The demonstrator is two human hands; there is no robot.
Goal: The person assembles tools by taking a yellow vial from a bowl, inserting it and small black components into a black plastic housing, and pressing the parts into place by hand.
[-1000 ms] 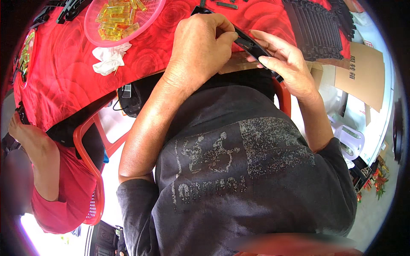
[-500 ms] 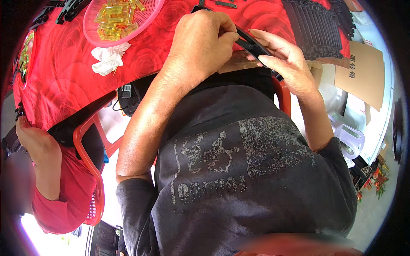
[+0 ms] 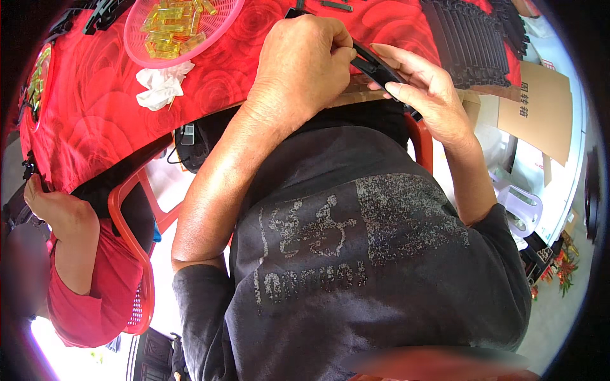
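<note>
A long, narrow black plastic part [image 3: 381, 71] slants between my hands at the table's front edge. My left hand [image 3: 306, 58] is closed over its upper-left stretch, thumb and index finger pinched together at its surface. Whatever small piece that pinch may hold is hidden. My right hand [image 3: 422, 95] grips the lower-right end, thumb on top and fingers beneath. A black end of a part [image 3: 297, 11] shows past my left knuckles; I cannot tell whether it belongs to the same piece.
A pink basket [image 3: 135, 46] of yellow see-through pieces [image 3: 171, 26] and crumpled white tissue [image 3: 160, 86] lie on the red tablecloth [image 3: 95, 120]. Rows of black parts [image 3: 473, 47] cover the right side. A cardboard sheet [image 3: 540, 114] stands beyond. At left, a co-worker's hand [image 3: 47, 200] holds something black.
My hands keep nearly the same hold on the black part, with only a slight shift of the left hand. The co-worker's arm at the left has moved a little.
</note>
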